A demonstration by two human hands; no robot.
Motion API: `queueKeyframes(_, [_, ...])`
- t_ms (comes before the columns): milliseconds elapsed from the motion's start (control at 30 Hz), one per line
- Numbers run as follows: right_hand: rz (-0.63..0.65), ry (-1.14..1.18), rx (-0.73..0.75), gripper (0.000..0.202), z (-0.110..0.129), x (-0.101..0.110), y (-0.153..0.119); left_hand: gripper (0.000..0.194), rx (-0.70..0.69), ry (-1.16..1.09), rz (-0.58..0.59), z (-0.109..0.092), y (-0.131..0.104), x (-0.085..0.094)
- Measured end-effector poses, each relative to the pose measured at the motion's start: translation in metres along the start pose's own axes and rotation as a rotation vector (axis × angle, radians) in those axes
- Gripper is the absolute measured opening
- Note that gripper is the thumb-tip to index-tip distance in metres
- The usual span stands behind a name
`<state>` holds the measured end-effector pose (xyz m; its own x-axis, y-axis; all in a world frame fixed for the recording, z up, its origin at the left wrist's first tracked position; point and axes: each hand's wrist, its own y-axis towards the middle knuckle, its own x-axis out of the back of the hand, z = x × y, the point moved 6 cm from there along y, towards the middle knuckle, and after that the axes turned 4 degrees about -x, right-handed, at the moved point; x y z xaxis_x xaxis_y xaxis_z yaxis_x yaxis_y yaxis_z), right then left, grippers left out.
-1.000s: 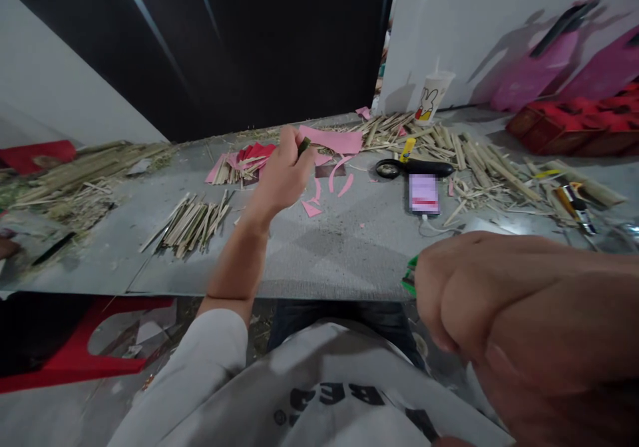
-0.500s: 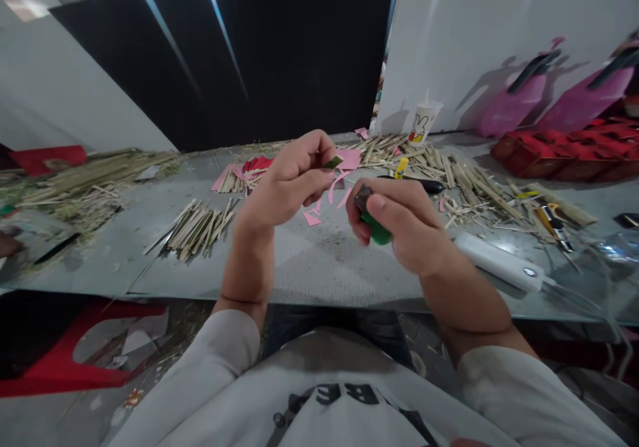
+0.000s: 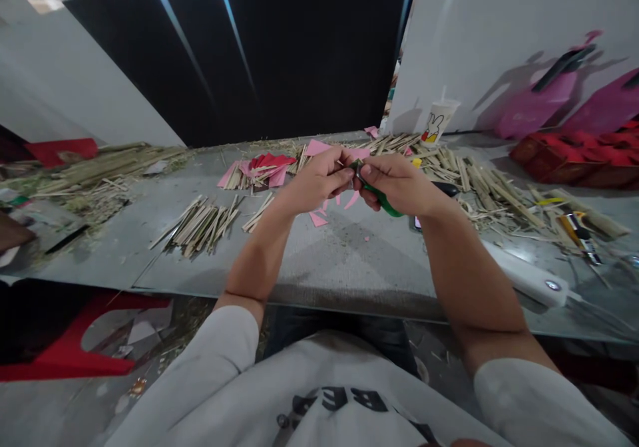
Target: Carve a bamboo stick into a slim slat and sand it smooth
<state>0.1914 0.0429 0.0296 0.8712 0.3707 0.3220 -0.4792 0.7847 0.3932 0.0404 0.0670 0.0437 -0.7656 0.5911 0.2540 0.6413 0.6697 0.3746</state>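
Observation:
Above the middle of the table, my left hand (image 3: 322,179) pinches a small green piece, perhaps a bamboo strip, mostly hidden by the fingers. My right hand (image 3: 397,179) is closed around green-handled scissors (image 3: 382,197), whose metal end meets the left fingertips. Both hands are close together. Pink paper scraps (image 3: 318,219) lie on the table beneath them. Behind my left hand is a pile of pink and red paper (image 3: 269,165) mixed with thin sticks. A bundle of split sticks (image 3: 202,224) rests to the left.
Loose bamboo strips (image 3: 492,184) spread along the right, near a paper cup (image 3: 438,122) with a straw. A white power bank-like device (image 3: 529,274) with a cable lies at front right. Pink spray bottles (image 3: 539,104) stand behind red boxes (image 3: 559,157). A black panel (image 3: 249,54) rises behind.
My right hand has moved up and inward with the scissors, bringing them to the left fingertips. My left hand has shifted slightly right and lower, still pinching the green piece.

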Motion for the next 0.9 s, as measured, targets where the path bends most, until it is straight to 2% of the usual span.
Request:
queueKeyframes(133, [0.068, 0.176, -0.044, 0.055, 0.0, -0.004, 0.001, 0.017, 0.045, -0.01, -0.036, 0.004, 0.0, -0.009])
queueKeyframes(233, [0.119, 0.219, -0.082, 0.054, -0.001, -0.004, 0.001, 0.016, 0.057, 0.001, -0.038, 0.005, -0.001, -0.013])
queueKeyframes(367, [0.175, 0.179, -0.069, 0.055, -0.005, -0.001, 0.003, 0.013, -0.01, 0.111, -0.033, 0.006, -0.001, -0.01])
queueKeyframes(533, [0.199, 0.179, -0.078, 0.056, -0.004, -0.002, 0.002, 0.015, -0.084, 0.231, 0.028, 0.003, -0.002, -0.008])
queueKeyframes(700, [0.203, 0.231, -0.091, 0.057, 0.003, -0.006, 0.0, 0.036, -0.172, 0.457, 0.058, 0.001, -0.003, -0.009])
queueKeyframes(900, [0.192, 0.222, -0.129, 0.057, 0.002, -0.006, 0.0, 0.05, -0.198, 0.462, 0.06, 0.015, 0.003, -0.007])
